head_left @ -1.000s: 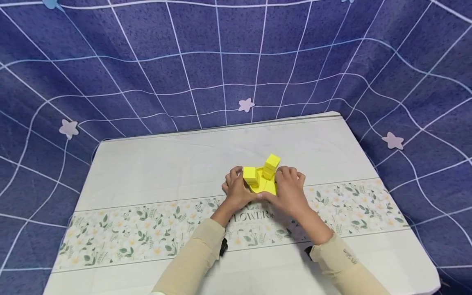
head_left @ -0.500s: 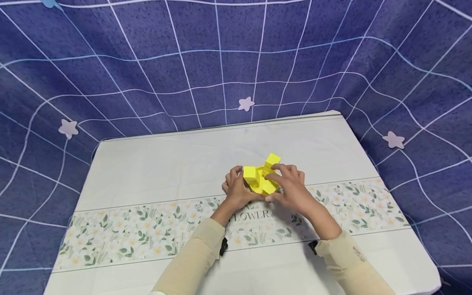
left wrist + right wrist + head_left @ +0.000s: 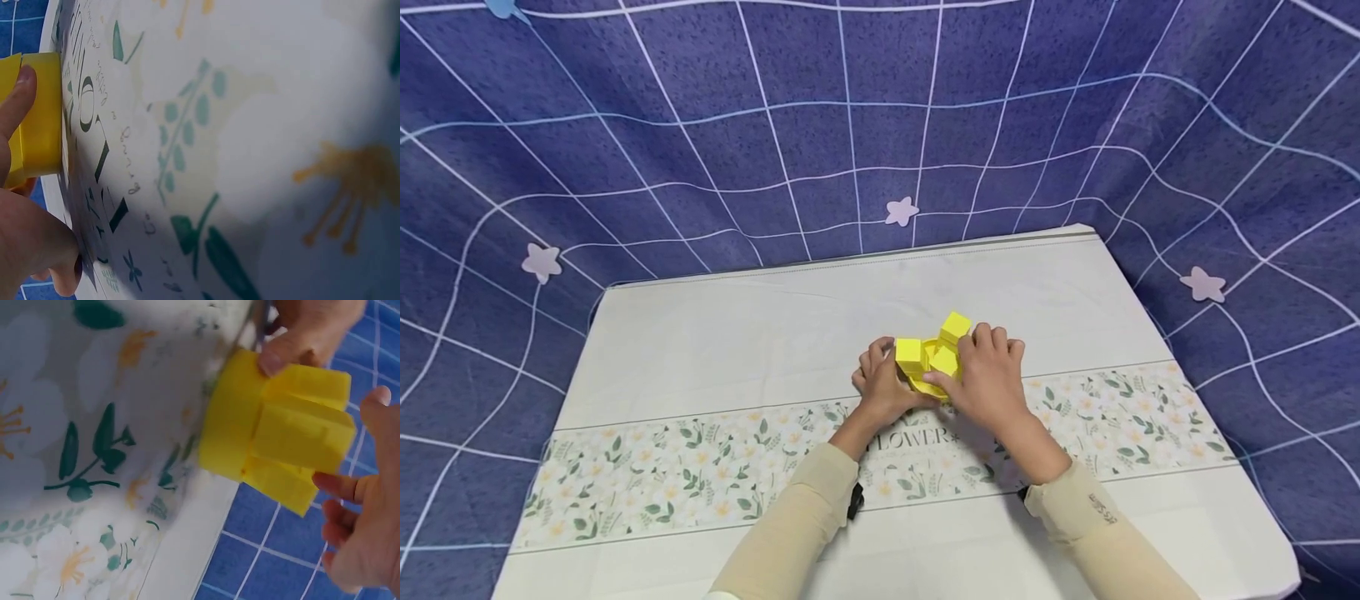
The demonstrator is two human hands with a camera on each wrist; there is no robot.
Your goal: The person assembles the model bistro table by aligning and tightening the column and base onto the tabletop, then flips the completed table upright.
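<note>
A yellow round base [image 3: 930, 390] carries several upright yellow blocks: a left block [image 3: 909, 351], a back block [image 3: 955, 326] and a front block [image 3: 303, 434]. My left hand [image 3: 883, 387] grips the base from the left, its thumb against the curved side wall [image 3: 40, 119]. On the other side, my right hand [image 3: 994, 385] is spread around the blocks. In the right wrist view, a fingertip [image 3: 328, 482] touches or nearly touches the lower edge of a block, while the thumb [image 3: 376, 403] stands apart from it. Both hands partly cover the base.
The piece stands on a white table cover [image 3: 737, 333] with a printed flower band [image 3: 700, 467] running across it. Behind and at both sides hangs a blue curtain [image 3: 805, 150] with a white grid and stars.
The front block, first leaning toward the near rim, now stands more upright and farther back. My right hand lifted its fingers over the blocks, then moved round their right side. My left hand stays put.
</note>
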